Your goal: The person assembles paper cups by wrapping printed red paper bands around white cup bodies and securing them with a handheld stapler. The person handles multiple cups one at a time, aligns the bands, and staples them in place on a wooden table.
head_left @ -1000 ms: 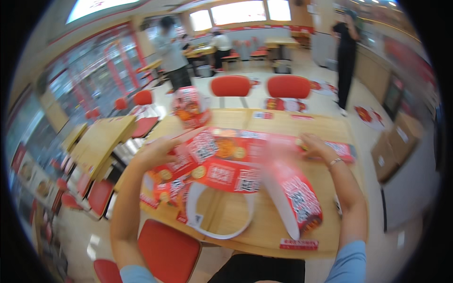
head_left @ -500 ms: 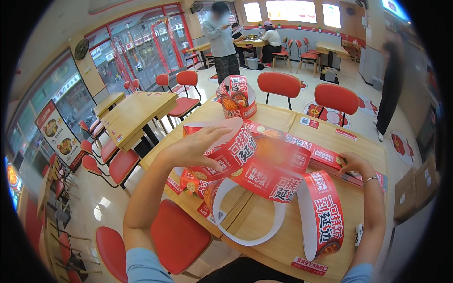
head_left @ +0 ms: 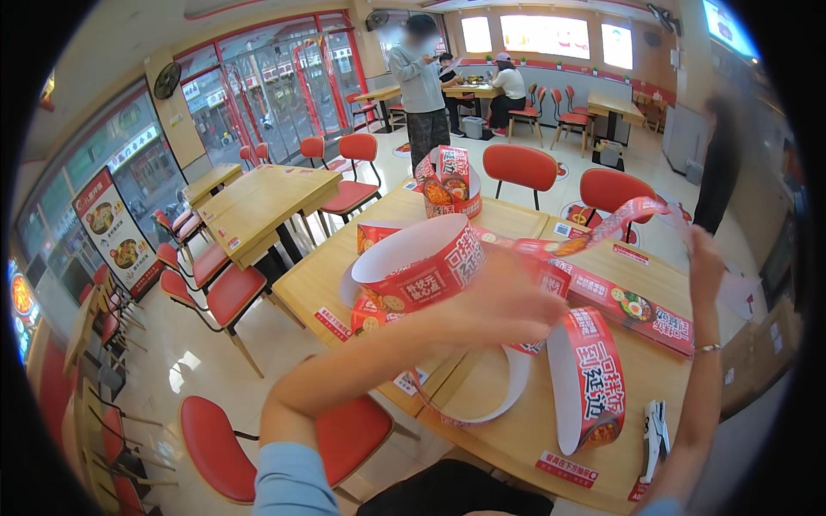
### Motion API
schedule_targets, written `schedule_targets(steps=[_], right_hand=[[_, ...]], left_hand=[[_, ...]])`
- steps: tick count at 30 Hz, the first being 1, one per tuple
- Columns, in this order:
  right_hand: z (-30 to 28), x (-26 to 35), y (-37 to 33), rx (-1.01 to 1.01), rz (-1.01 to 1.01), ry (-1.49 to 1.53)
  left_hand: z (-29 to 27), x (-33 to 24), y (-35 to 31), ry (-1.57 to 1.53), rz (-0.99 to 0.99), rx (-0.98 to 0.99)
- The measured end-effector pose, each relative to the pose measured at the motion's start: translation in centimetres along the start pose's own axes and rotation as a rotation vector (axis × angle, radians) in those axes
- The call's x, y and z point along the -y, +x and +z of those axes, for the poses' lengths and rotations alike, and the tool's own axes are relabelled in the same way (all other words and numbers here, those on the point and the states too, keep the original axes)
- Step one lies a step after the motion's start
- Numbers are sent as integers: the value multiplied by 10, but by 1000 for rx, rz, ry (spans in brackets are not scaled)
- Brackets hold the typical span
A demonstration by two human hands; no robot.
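Observation:
My right hand [head_left: 707,262] is raised over the table's right side, its fingers closed on the end of a red printed paper strip [head_left: 607,228] that curves through the air to the left. My left hand [head_left: 520,305], blurred, reaches across the middle with fingers stretched out and holds nothing I can see. Beneath and beside it lie red paper bands bent into rings: one large ring [head_left: 422,267] behind the wrist, another standing ring [head_left: 589,383] to the right. A flat stack of red strips [head_left: 632,305] lies near my right forearm.
A stapler [head_left: 656,439] rests near the table's right front edge. More rolled bands [head_left: 452,185] stand at the far side. Red chairs [head_left: 520,168] surround the wooden table [head_left: 465,430]. A person [head_left: 422,86] stands beyond; a cardboard box [head_left: 757,353] is at right.
My right hand has lifted off the stack, raising a strip. My left hand has left the large ring and swung right. The stapler has come into fuller view.

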State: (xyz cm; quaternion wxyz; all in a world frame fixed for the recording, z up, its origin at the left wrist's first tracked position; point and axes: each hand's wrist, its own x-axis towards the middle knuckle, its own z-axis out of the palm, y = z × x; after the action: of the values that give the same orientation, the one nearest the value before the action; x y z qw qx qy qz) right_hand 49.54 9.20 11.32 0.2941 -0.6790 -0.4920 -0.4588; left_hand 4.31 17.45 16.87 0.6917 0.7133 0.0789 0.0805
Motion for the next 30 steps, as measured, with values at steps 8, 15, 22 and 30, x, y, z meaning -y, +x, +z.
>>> schedule_targets(steps=[8,15,22,30], right_hand=[[-294,116,-37,-73,-481,-113],[-350,108,-202,-284,-519,248],[-366,193,-248,-765,862,1782],[-416,81,-300,-927,786,2758]], left_hand=[[171,41,89,-1500,34,484],[241,16,39,-1569,318,342],[286,67,4,-1297,350,367],[169,138,-86,-1397,426,78]])
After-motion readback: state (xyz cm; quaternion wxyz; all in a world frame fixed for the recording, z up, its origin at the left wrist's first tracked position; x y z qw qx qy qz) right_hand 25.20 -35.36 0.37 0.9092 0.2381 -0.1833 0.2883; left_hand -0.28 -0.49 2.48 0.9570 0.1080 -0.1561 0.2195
